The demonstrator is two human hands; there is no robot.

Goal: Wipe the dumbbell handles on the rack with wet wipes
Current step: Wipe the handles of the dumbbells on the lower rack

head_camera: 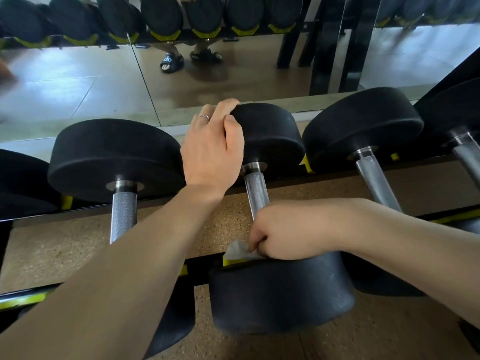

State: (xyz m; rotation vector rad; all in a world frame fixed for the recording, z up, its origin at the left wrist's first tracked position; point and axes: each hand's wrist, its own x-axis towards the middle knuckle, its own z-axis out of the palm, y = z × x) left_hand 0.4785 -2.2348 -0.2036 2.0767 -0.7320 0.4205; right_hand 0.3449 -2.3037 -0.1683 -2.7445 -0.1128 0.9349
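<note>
Right hand is curled in a fist round the near end of the knurled handle of the middle dumbbell, with a wet wipe pinched under the fingers; a crumpled white corner of the wipe sticks out to the left, just above the near weight head. Left hand rests over the far weight head of the same dumbbell, fingers bent over its top edge and thumb lying along the rim (a ring shows on one finger), apparently bracing it.

Dumbbell sits across the rack, far head toward the rack's back edge by the mirror, near head at the front edge. Bare steel shows between the right fist and the far collar.

Step in hand, as I judge it: wiping this middle handle, with the wipe at the near end of its travel. How much of the bar is already cleaned cannot be told.

Neighbouring dumbbells: one to the left and one to the right, handles uncovered, nothing touching them.

Next move likely calls for:
- sliding the wrapped wipe up the bar toward the far collar, keeping the fist closed so the wipe stays round the knurling;
- perhaps a twist of the wrist to reach the underside;
- left hand keeping the head steady so the dumbbell does not roll on the rack;
- then shifting both hands to an adjacent handle.
</note>
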